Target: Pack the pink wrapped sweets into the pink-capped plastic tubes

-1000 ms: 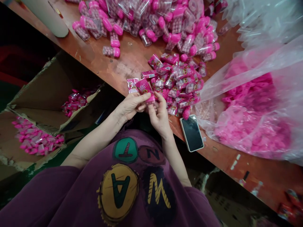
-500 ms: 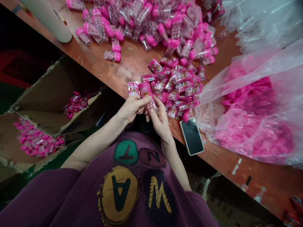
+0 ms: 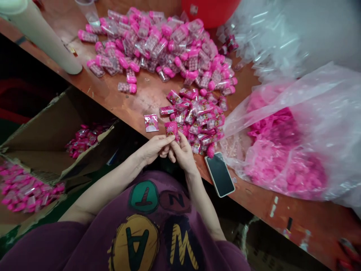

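My left hand (image 3: pixel 154 148) and my right hand (image 3: pixel 182 152) meet at the near edge of the wooden table (image 3: pixel 141 98), both pinched on one small pink candy bottle in a printed pink wrapper (image 3: pixel 172 130). A single flat pink wrapper (image 3: pixel 151 123) lies on the table just left of them. A heap of wrapped pink bottles (image 3: pixel 199 114) sits right behind my hands. Farther back spreads a big heap of clear unwrapped bottles with pink caps (image 3: pixel 166 49).
A black phone (image 3: pixel 219 174) lies face up at the table edge right of my hands. A large clear plastic bag of pink pieces (image 3: pixel 284 143) fills the right. An open cardboard box (image 3: pixel 56 143) with wrapped bottles stands lower left. A cardboard tube (image 3: pixel 42 37) and red basin (image 3: pixel 210 11) stand at the back.
The camera has tilted up, so everything sits lower in view. My hands stay together on the wrapped bottle, which now shows less above my fingers.
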Tool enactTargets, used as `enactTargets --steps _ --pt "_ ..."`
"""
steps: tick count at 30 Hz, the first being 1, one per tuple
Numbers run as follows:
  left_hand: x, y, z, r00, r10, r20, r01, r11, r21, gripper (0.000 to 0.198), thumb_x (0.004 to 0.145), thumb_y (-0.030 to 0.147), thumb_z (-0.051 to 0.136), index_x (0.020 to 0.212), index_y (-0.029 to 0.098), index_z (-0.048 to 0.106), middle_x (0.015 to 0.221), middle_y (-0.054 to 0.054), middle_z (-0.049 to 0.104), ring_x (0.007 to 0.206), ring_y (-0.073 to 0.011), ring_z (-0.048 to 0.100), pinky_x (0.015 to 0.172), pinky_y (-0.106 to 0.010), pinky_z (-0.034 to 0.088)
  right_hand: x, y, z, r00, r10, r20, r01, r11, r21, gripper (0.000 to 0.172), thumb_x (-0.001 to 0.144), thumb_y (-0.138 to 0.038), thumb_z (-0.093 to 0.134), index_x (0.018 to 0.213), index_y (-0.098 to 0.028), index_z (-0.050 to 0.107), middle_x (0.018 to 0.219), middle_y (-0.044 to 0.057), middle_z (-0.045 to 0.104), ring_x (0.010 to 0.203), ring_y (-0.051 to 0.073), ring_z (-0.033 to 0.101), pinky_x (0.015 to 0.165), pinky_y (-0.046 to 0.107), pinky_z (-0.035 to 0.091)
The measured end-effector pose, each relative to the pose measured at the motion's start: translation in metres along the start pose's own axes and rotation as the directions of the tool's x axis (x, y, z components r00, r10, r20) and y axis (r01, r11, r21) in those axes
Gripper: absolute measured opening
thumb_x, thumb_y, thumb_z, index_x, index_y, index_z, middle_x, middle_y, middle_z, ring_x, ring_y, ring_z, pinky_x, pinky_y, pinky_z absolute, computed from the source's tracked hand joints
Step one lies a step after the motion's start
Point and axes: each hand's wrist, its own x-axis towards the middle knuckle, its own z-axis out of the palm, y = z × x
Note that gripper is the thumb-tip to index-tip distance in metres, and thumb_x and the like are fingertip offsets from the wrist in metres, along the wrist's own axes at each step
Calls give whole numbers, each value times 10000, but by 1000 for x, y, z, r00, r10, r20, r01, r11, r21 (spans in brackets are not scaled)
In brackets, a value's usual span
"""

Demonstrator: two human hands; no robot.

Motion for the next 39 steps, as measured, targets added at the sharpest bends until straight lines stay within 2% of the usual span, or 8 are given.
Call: enactTargets --steps 6,16,21,25,28,31,35,39 --pt "-4 5 13 995 98 -33 -94 991 92 513 862 505 766 1263 201 666 1091 -89 741 491 -55 563 407 -195 329 3 -65 -45 836 -476 -273 177 705 -686 484 967 -420 609 1426 -274 564 1012 72 754 700 191 672 645 351 569" --pt "13 22 -22 856 401 -328 -267 884 383 236 845 375 752 1004 202 759 794 -28 728 469 -85 503 462 -224 384 104 -137 -38 800 -592 -92 18 176 -984 403 1033 -296 442 1380 -210 626 1266 167 700 1023 305 699 934 518 555" --pt "9 21 -31 745 632 -214 -91 413 906 298 970 341 584 1191 250 762 1249 -125 730 999 -267 714 871 -362 529 210 -140 -36 919 -380 -105 -143 -74 -987 454 973 -141 520 1423 -91 554 1393 280 572 1199 397 634 947 550 525" --pt "5 9 -39 802 580 -145 95 116 989 544 1029 327 382 1529 221 567 1648 -152 443 983 -340 712 776 -456 526 228 -126 -35 941 -311 -134 -194 -171 -966 369 992 -93 432 1320 -44 592 1307 279 635 1194 372 655 1003 523 479" --pt "9 -2 -47 828 557 -57 82 -20 996 572 1032 266 308 1544 228 561 1658 -129 418 903 -335 712 738 -483 530 214 -127 -34 917 -392 -79 -111 -61 -992 281 1004 -195 483 1204 -74 640 1235 243 685 1156 348 660 1021 514 464" --pt "13 -8 -53 814 581 14 66 -115 991 534 1041 263 335 1495 262 618 1616 -115 484 884 -303 723 748 -446 542 183 -135 -28 853 -518 -63 127 322 -938 211 970 -322 602 1073 -148 662 1127 147 738 1058 270 680 985 442 511" --pt "16 -10 -53 773 633 34 105 -180 978 476 1050 233 372 1402 225 691 1549 -121 574 916 -261 746 791 -390 561 119 -124 -12 880 -435 -188 260 775 -577 275 832 -419 785 921 -205 637 967 39 753 876 196 705 892 398 585" --pt "15 -7 -48 716 698 -18 175 -154 972 429 1061 281 405 1360 265 714 1571 -108 552 931 -231 760 740 -337 570 62 -77 -1 902 -388 -188 366 920 -141 243 834 -323 791 916 -228 583 1021 34 784 995 201 756 966 424 588"
